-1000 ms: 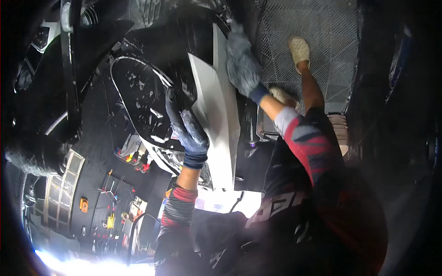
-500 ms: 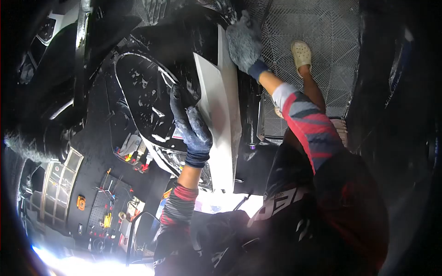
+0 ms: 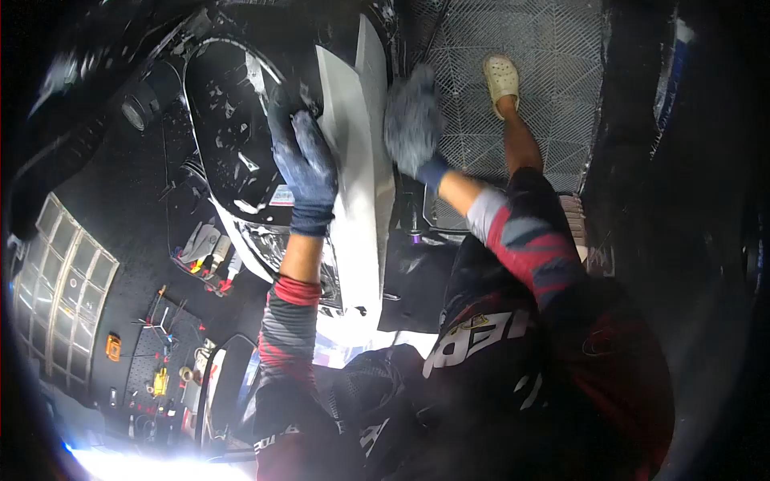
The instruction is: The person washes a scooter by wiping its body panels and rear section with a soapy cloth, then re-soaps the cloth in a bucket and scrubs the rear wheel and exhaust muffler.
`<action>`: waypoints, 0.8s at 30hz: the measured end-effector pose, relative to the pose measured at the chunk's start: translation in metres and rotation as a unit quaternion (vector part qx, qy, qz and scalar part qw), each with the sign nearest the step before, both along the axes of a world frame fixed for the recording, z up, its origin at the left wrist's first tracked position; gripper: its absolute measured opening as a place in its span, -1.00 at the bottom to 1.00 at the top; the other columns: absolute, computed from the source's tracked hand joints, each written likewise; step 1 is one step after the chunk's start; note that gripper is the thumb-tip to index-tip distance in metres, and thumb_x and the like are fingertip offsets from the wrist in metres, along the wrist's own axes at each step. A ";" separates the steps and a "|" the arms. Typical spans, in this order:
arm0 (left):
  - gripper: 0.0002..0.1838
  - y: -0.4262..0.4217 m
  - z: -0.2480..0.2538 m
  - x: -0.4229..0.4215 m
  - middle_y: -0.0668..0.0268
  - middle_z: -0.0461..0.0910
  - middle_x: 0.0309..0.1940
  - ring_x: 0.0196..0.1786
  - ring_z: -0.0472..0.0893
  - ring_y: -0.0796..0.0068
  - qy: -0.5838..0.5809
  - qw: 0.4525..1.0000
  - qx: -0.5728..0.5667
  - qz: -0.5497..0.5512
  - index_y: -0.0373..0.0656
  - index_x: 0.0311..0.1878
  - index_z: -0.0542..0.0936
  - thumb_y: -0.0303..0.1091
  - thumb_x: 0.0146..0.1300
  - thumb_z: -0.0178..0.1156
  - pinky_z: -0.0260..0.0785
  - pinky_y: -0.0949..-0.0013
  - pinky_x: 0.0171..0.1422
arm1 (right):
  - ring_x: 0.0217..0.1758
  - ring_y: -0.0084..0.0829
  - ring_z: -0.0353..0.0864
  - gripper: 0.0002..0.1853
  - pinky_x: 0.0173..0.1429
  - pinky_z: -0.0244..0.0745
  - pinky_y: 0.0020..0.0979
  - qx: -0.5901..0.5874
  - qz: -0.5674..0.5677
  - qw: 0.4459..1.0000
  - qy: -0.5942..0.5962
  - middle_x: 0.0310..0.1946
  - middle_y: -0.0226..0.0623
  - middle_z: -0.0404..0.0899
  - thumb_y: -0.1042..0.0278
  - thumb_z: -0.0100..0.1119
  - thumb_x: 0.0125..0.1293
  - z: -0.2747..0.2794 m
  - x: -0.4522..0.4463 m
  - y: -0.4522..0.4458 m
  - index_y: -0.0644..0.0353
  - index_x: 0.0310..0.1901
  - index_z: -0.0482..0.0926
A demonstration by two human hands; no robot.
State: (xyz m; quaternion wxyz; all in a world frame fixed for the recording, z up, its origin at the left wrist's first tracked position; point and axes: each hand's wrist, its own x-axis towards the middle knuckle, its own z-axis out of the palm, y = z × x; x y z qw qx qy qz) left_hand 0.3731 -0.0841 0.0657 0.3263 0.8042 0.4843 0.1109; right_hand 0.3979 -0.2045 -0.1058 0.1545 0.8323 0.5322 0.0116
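Note:
My left hand (image 3: 306,156), in a wet dark-blue glove, lies with its fingers stretched out on a glossy black panel (image 3: 220,120) spotted with white foam. Its side is close against a long, pointed white body panel (image 3: 358,184) of what looks like a motorcycle or scooter. On the other side of that white panel is my right hand (image 3: 413,124), in a shaggy grey wash glove with a blue cuff. The right hand is blurred and its fingers are hidden. Whether it touches the panel's edge I cannot tell.
A patterned grey floor mat (image 3: 553,88) lies at upper right, with a foot in a cream clog (image 3: 502,78) on it. To the left are bottles (image 3: 216,252), a pegboard of tools (image 3: 156,361) and a paned window (image 3: 68,280). Bright light glares at the bottom left.
My right hand has moved back toward me along the white panel's side. My left hand stays at about the same place on the black panel. The whole view has shifted a little.

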 end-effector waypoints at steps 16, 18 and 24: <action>-0.49 -0.212 0.073 -0.184 0.01 0.20 0.41 0.42 0.27 0.19 -0.285 0.954 0.078 0.058 -0.34 0.44 0.16 -0.47 0.46 -0.12 0.31 0.18 0.38 | 0.35 0.08 0.27 -0.47 0.09 0.41 0.16 -0.225 0.318 0.920 0.025 0.23 -0.12 0.46 -0.06 -0.03 0.32 0.096 -0.009 -0.030 0.05 0.21 0.55; -0.48 -0.256 0.096 -0.232 -0.08 0.37 0.27 0.32 0.40 0.11 -0.304 0.936 0.041 0.170 -0.41 0.37 0.23 -0.34 0.43 -0.06 0.20 0.13 0.42 | 0.34 -0.04 0.32 -0.40 0.18 0.34 0.15 -0.010 0.331 0.943 -0.002 0.27 -0.24 0.44 -0.14 -0.06 0.31 0.038 -0.049 -0.070 -0.04 0.30 0.46; -0.51 -0.326 0.141 -0.361 -0.01 0.45 0.23 0.27 0.48 0.17 -0.300 0.892 0.209 0.265 -0.35 0.40 0.22 -0.43 0.44 -0.16 0.29 0.16 0.37 | 0.21 -0.18 0.49 -0.48 0.01 0.44 0.06 0.111 0.335 0.928 0.118 0.15 -0.23 0.52 -0.04 -0.04 0.27 0.069 -0.174 -0.149 0.01 0.18 0.54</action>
